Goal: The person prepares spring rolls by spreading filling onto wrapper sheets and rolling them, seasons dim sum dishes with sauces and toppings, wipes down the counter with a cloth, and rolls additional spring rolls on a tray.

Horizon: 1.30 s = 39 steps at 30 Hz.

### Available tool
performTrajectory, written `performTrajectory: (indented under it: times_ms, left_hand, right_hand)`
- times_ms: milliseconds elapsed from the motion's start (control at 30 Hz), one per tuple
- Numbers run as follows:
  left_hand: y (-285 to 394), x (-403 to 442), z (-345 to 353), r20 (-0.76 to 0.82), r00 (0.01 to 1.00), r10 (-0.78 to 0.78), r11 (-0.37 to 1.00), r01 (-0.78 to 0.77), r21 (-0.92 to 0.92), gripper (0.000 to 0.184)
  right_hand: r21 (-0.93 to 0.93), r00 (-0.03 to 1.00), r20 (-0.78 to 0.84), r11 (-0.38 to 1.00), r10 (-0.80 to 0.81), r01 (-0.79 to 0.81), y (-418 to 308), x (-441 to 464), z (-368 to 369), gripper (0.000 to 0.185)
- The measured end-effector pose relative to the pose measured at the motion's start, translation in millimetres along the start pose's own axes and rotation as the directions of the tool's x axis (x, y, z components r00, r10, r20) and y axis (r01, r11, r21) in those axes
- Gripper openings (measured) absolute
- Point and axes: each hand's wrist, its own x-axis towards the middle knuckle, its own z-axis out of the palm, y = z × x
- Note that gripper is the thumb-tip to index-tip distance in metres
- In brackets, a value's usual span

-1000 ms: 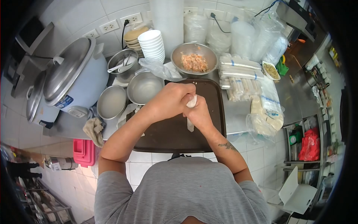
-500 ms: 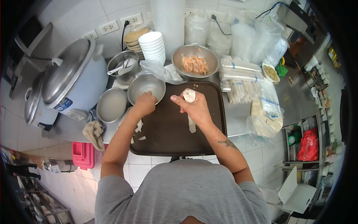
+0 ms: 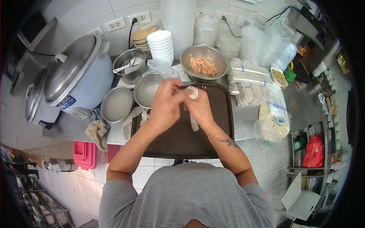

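Note:
Over the brown tray (image 3: 171, 146), both hands are close together. My right hand (image 3: 200, 107) is closed around a white, soft-looking piece (image 3: 193, 93) whose rounded top shows above the fist. A pale strip (image 3: 194, 124) hangs below that hand. My left hand (image 3: 167, 102) comes in from the left with its fingers pinched on a thin dark utensil (image 3: 185, 87), which reaches over the white piece. The utensil's exact kind is unclear. Behind the tray stands a metal bowl (image 3: 185, 60) of orange-and-white shredded filling (image 3: 203, 66). An empty-looking metal bowl (image 3: 145, 91) is partly hidden by my left hand.
Rice cookers (image 3: 85, 81) and a bowl of cloudy liquid (image 3: 117, 104) stand left. White cups (image 3: 161, 47) are stacked behind. Wrapped white rolls (image 3: 251, 81), a bag with pale sheets (image 3: 274, 121) and a small green-filled dish (image 3: 279, 76) lie right. White scraps (image 3: 144, 117) lie near the tray's left edge.
My left hand has left the metal bowl and come back to my right hand, now with the thin utensil. My right hand stays closed on the white piece. The view has shifted slightly.

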Motion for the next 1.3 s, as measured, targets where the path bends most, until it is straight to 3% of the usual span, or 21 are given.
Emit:
performTrajectory:
  times_ms: [33, 167, 267, 367, 500, 700, 800, 900, 1000, 1100, 1200, 1300]
  left_hand:
    - [5.6, -2.1, 3.0, 0.024, 0.998, 0.056, 0.991, -0.059, 0.121, 0.040]
    - [12.9, -4.5, 7.0, 0.104, 0.993, 0.063, 0.976, -0.083, 0.201, 0.041]
    - [12.2, -2.3, 4.1, 0.069, 0.997, 0.021, 0.997, -0.026, 0.068, 0.044]
    - [14.5, -7.0, -9.2, -0.015, 0.990, -0.143, 0.983, 0.140, -0.120, 0.052]
    - [11.9, -14.0, -9.2, 0.085, 0.987, -0.135, 0.951, 0.154, -0.270, 0.058]
    - [16.5, -15.1, -9.1, 0.131, 0.988, -0.086, 0.979, 0.108, -0.175, 0.064]
    - [17.0, -10.6, -11.1, 0.181, 0.984, -0.008, 0.994, 0.027, -0.107, 0.058]
    - [19.8, 9.6, -23.8, 0.322, 0.920, 0.221, 0.957, -0.269, 0.112, 0.042]
    - [26.2, 33.3, -35.5, 0.506, 0.811, 0.293, 0.932, -0.360, 0.038, 0.027]
    - [24.6, 50.3, -34.9, 0.545, 0.821, 0.171, 0.981, -0.090, -0.173, 0.016]
    - [32.2, 68.7, -38.8, 0.665, 0.740, 0.101, 0.965, 0.090, -0.247, 0.016]
    - [22.1, 74.7, -27.4, 0.701, 0.665, 0.256, 0.955, -0.062, -0.290, 0.016]
  right_hand:
    - [0.012, 0.999, -0.003, 0.999, -0.033, 0.033, 0.7, -0.4, -0.6, 0.022]
    - [-0.007, 0.986, -0.016, 0.986, -0.166, 0.166, 14.3, -2.9, -4.3, 0.017]
    - [0.132, 0.998, 0.062, 0.991, 0.024, -0.032, -5.6, -14.6, -4.6, 0.014]
    - [0.195, 0.993, 0.118, 0.981, -0.007, -0.016, -16.3, -16.0, -15.7, 0.014]
    - [0.253, 0.988, 0.155, 0.967, -0.016, -0.024, -22.4, -22.2, -16.9, 0.015]
    - [0.281, 0.985, 0.169, 0.960, -0.026, -0.023, -17.3, -25.7, -17.4, 0.013]
    - [0.299, 0.983, 0.182, 0.953, -0.017, -0.039, -15.7, -27.2, -18.6, 0.011]
    - [0.238, 0.978, 0.201, 0.966, 0.056, -0.104, -17.3, -31.1, -20.2, 0.011]
    - [0.145, 0.964, 0.242, 0.979, 0.107, -0.145, -18.5, -35.1, -22.0, 0.008]
    - [0.105, 0.950, 0.300, 0.986, 0.092, -0.129, -30.5, -37.9, -26.2, 0.008]
    - [0.085, 0.945, 0.308, 0.986, 0.108, -0.141, -36.7, -42.3, -28.5, 0.009]
    - [0.063, 0.947, 0.298, 0.987, 0.124, -0.149, -34.2, -42.8, -30.8, 0.010]
